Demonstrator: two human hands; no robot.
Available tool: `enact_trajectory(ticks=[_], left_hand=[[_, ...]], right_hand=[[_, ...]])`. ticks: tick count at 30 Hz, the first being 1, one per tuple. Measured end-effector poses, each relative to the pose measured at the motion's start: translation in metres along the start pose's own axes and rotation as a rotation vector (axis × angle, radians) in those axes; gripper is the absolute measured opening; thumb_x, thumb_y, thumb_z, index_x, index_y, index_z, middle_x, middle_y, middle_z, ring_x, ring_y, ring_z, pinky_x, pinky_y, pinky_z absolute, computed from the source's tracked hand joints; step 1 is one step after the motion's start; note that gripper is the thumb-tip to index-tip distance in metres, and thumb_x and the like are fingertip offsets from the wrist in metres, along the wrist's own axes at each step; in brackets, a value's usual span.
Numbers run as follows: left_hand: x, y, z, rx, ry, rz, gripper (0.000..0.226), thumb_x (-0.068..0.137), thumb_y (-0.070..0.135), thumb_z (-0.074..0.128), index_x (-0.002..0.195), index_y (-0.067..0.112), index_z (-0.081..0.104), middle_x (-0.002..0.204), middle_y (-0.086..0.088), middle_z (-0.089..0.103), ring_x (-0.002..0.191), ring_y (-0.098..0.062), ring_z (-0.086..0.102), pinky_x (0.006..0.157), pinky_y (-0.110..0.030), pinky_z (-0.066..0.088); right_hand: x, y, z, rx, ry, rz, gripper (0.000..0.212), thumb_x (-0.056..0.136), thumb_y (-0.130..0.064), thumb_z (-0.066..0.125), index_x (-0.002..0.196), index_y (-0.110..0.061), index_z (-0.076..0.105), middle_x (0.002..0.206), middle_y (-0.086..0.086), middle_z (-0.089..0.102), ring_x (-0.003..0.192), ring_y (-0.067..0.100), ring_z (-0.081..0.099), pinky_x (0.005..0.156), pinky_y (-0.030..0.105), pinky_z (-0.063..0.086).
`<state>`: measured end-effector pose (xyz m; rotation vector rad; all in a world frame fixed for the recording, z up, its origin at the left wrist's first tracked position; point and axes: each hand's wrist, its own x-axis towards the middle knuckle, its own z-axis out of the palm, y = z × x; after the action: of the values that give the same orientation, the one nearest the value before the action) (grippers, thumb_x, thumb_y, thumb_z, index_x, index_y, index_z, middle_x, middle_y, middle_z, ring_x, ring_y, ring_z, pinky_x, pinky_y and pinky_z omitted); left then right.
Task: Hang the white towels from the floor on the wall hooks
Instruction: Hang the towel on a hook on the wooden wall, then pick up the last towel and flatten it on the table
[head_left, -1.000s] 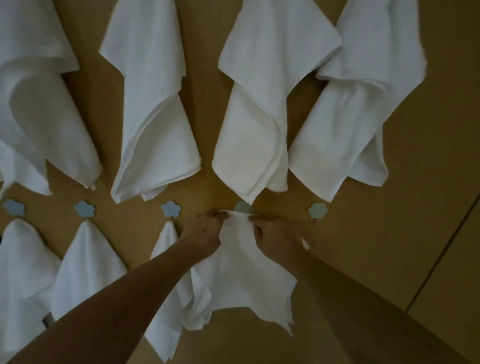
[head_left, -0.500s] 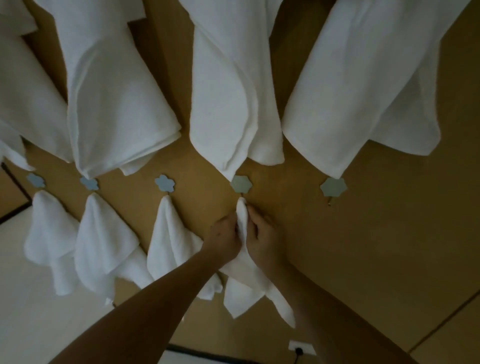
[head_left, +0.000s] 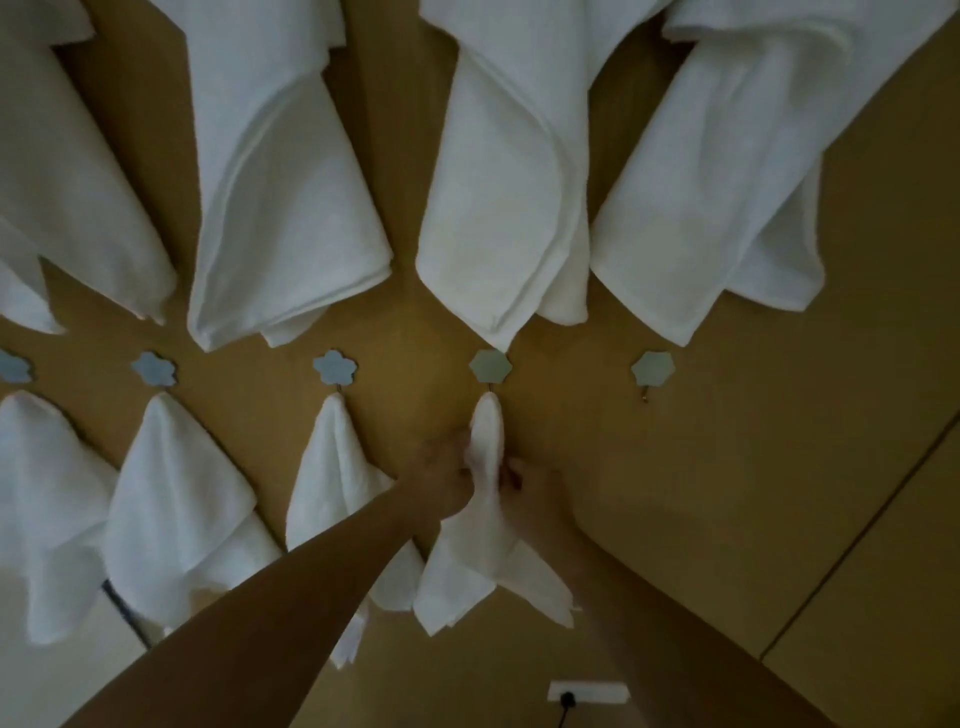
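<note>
A small white towel (head_left: 485, 551) hangs by its tip from the hook under a grey-green flower-shaped wall hook (head_left: 490, 366). My left hand (head_left: 441, 480) pinches the towel's left side just below the hook. My right hand (head_left: 530, 486) touches its right side, fingers curled against the cloth. Three more small white towels (head_left: 337, 467) hang from the blue flower hooks to the left. One flower hook (head_left: 652, 370) to the right carries nothing, its metal prong bare.
An upper row of larger white towels (head_left: 498, 208) hangs down over the brown wall, their tips almost reaching the lower hooks. A white wall socket (head_left: 587, 692) with a black plug sits low in the middle. A dark seam runs down the wall at the right.
The towel went from being spread between both hands at the hook to hanging gathered from it. Both hands slid down its sides. The camera view shifted closer and lower.
</note>
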<state>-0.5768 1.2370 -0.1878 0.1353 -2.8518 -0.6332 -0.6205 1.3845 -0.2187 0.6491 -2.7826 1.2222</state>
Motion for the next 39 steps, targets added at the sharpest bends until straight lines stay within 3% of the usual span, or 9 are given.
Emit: enact_trajectory(ticks=[2,5,10,13,18,22,29,34,39], left_hand=[[0.001,-0.009,-0.008,-0.011,-0.019,0.045,0.023,0.098,0.013,0.043,0.117,0.006,0.054,0.098,-0.009,0.064,0.085,-0.021,0.060,0.064,-0.016,0.034],[-0.005,-0.023,-0.022,-0.072,-0.024,0.151,0.037,0.096,0.016,0.050,0.132,0.011,0.050,0.114,-0.006,0.065,0.099,-0.020,0.062,0.072,-0.013,0.038],[-0.027,-0.031,-0.044,-0.165,0.041,0.333,0.045,0.095,0.019,0.054,0.139,0.014,0.046,0.123,-0.006,0.062,0.109,-0.022,0.059,0.092,-0.034,0.049],[-0.047,-0.021,-0.048,-0.191,0.027,0.461,0.043,0.092,0.017,0.059,0.134,0.014,0.052,0.124,-0.008,0.061,0.111,-0.022,0.057,0.095,-0.035,0.048],[-0.095,0.029,-0.039,-0.205,-0.140,0.611,0.042,0.094,0.021,0.056,0.135,0.015,0.051,0.131,-0.008,0.055,0.115,-0.023,0.055,0.093,-0.038,0.049],[-0.158,0.095,-0.023,-0.188,-0.288,0.774,0.046,0.096,0.027,0.053,0.140,0.019,0.046,0.139,-0.004,0.049,0.121,-0.021,0.049,0.097,-0.031,0.045],[-0.352,0.231,0.022,-0.233,-0.522,1.106,0.042,0.096,0.028,0.054,0.136,0.017,0.049,0.133,-0.006,0.049,0.111,-0.021,0.051,0.089,-0.029,0.047],[-0.546,0.310,0.050,-0.218,-0.713,1.327,0.045,0.095,0.031,0.054,0.138,0.024,0.045,0.136,0.000,0.045,0.107,-0.018,0.050,0.087,-0.026,0.045],[-0.742,0.361,0.056,-0.153,-0.877,1.582,0.049,0.093,0.036,0.057,0.139,0.026,0.044,0.139,-0.002,0.046,0.122,-0.021,0.047,0.101,-0.030,0.041]], right_hand=[[-0.007,-0.009,-0.001,0.012,0.005,0.067,0.029,0.097,-0.018,0.050,0.069,-0.015,0.058,0.059,-0.003,0.053,0.054,0.010,0.044,0.052,0.016,0.032],[-0.025,-0.023,-0.006,-0.050,0.066,0.157,0.022,0.097,-0.020,0.049,0.089,-0.010,0.068,0.078,0.005,0.066,0.069,0.016,0.055,0.070,0.031,0.049],[-0.075,-0.048,-0.009,-0.206,0.138,0.239,0.032,0.094,-0.026,0.053,0.122,-0.020,0.068,0.113,0.002,0.072,0.099,0.019,0.066,0.084,0.024,0.049],[-0.115,-0.058,-0.014,-0.209,0.219,0.367,0.040,0.091,-0.033,0.059,0.130,-0.023,0.062,0.124,0.001,0.067,0.110,0.019,0.063,0.094,0.027,0.049],[-0.209,-0.057,-0.045,-0.268,0.303,0.497,0.051,0.091,-0.044,0.060,0.139,-0.027,0.052,0.123,-0.003,0.064,0.090,0.005,0.056,0.077,0.015,0.044],[-0.313,-0.055,-0.081,-0.316,0.410,0.654,0.052,0.088,-0.046,0.062,0.135,-0.027,0.055,0.117,-0.003,0.067,0.083,0.007,0.054,0.072,0.019,0.046],[-0.572,-0.067,-0.119,-0.307,0.650,0.974,0.049,0.087,-0.036,0.067,0.133,-0.023,0.058,0.127,0.002,0.063,0.111,0.020,0.060,0.092,0.026,0.048],[-0.802,-0.101,-0.110,-0.259,0.839,1.228,0.052,0.087,-0.036,0.069,0.136,-0.024,0.055,0.127,0.001,0.064,0.112,0.018,0.061,0.094,0.030,0.050],[-1.005,-0.155,-0.071,-0.187,1.048,1.497,0.055,0.086,-0.037,0.070,0.136,-0.022,0.054,0.124,0.003,0.064,0.107,0.018,0.063,0.093,0.031,0.052]])
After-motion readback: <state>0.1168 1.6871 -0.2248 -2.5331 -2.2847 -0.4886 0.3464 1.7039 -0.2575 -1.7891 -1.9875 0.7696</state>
